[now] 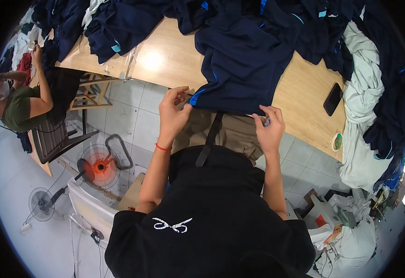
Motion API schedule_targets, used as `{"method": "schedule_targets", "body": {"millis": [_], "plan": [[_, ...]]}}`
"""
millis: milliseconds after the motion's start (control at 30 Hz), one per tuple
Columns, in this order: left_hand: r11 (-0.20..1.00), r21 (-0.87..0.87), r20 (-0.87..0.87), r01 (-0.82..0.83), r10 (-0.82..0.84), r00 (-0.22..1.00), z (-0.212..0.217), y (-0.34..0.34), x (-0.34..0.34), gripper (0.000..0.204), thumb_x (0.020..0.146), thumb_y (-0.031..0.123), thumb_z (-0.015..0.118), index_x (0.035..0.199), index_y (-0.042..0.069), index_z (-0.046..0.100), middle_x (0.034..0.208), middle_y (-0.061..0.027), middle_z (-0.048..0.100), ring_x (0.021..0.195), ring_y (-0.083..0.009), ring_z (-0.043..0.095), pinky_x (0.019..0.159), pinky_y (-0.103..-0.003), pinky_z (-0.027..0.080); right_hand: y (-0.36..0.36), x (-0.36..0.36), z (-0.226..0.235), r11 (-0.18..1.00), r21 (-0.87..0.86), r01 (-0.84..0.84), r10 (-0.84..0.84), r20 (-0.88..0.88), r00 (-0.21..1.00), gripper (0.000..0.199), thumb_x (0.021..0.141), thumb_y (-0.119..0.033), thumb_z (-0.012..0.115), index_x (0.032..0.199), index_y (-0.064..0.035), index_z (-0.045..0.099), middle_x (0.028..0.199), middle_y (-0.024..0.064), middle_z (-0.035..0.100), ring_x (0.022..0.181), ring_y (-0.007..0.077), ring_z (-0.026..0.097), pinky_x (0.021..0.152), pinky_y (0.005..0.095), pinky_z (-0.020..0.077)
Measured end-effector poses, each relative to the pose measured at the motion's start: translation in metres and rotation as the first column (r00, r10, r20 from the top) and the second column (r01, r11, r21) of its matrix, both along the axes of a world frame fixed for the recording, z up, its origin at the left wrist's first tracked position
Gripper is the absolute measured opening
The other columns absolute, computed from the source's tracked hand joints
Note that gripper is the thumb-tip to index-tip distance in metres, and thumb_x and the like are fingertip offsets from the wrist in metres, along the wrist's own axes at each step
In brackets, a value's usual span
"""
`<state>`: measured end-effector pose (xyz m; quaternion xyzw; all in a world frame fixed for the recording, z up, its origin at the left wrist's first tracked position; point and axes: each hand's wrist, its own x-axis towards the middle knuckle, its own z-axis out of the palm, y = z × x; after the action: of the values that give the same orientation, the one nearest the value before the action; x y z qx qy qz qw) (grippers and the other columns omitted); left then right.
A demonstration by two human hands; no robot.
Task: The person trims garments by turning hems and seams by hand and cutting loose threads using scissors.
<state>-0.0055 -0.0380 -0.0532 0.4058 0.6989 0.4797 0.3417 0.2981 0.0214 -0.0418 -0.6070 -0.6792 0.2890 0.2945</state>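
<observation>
A dark navy garment (244, 69) with bright blue trim lies over the near edge of the table, its straight hem toward me. My left hand (174, 113) has its thumb and fingers curled at the hem's left corner, by the blue trim. At the right corner, my right hand (269, 129) pinches the fabric between thumb and fingers. A small blue object (267, 122) shows inside my right hand; the fingers hide most of it, and its kind is unclear. Between the two hands the hem runs nearly straight.
More navy garments (123, 28) are heaped along the table's far side. On the wooden table (304, 92) lie a black phone (333, 99) and a small round container (337, 142), beside pale fabric (362, 78). At left sits another person (31, 102); fans (101, 167) stand on the floor.
</observation>
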Motion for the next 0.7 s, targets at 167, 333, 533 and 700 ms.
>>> {"method": "schedule_targets", "body": {"millis": [167, 333, 533, 700], "plan": [[0.994, -0.048, 0.181, -0.095, 0.102, 0.978, -0.015, -0.019, 0.005, 0.051, 0.079, -0.012, 0.066, 0.128, 0.001, 0.07, 0.122, -0.0108, 0.07, 0.113, -0.0209, 0.072, 0.101, -0.032, 0.059, 0.0, 0.007, 0.002, 1.0, 0.012, 0.029, -0.028, -0.021, 0.999, 0.022, 0.088, 0.0, 0.084, 0.109, 0.0002, 0.079, 0.106, 0.0107, 0.07, 0.083, 0.0204, 0.068, 0.071, 0.0317, 0.0548], [0.989, -0.124, 0.029, -0.077, 0.082, 0.996, -0.022, -0.03, 0.002, 0.045, 0.081, -0.01, 0.069, 0.125, 0.002, 0.069, 0.123, -0.0078, 0.071, 0.108, -0.0188, 0.069, 0.095, -0.033, 0.057, 0.0, 0.011, 0.0, 0.994, 0.061, 0.087, -0.085, -0.038, 0.996, 0.01, 0.096, -0.002, 0.077, 0.105, 0.0009, 0.078, 0.094, 0.0067, 0.07, 0.075, 0.0126, 0.059, 0.07, 0.0276, 0.0483], [0.989, -0.129, 0.002, -0.071, 0.072, 0.997, -0.017, -0.029, 0.001, 0.04, 0.082, -0.004, 0.079, 0.12, 0.002, 0.069, 0.115, -0.0084, 0.073, 0.105, -0.0173, 0.07, 0.092, -0.032, 0.056, 0.0, 0.016, -0.001, 0.987, 0.04, 0.153, -0.151, -0.061, 0.987, 0.018, 0.094, 0.002, 0.077, 0.112, 0.0016, 0.074, 0.098, 0.0095, 0.071, 0.084, 0.0174, 0.07, 0.072, 0.0296, 0.0538], [0.99, -0.127, -0.01, -0.054, 0.054, 0.999, -0.022, -0.027, 0.005, 0.042, 0.083, -0.002, 0.083, 0.122, 0.001, 0.069, 0.115, -0.0092, 0.074, 0.103, -0.0159, 0.07, 0.088, -0.03, 0.057, -0.001, 0.02, -0.002, 0.994, 0.038, 0.104, -0.102, -0.033, 0.994, 0.022, 0.092, 0.002, 0.078, 0.113, 0.0021, 0.074, 0.102, 0.0103, 0.073, 0.093, 0.0187, 0.071, 0.082, 0.0309, 0.0547]]}}
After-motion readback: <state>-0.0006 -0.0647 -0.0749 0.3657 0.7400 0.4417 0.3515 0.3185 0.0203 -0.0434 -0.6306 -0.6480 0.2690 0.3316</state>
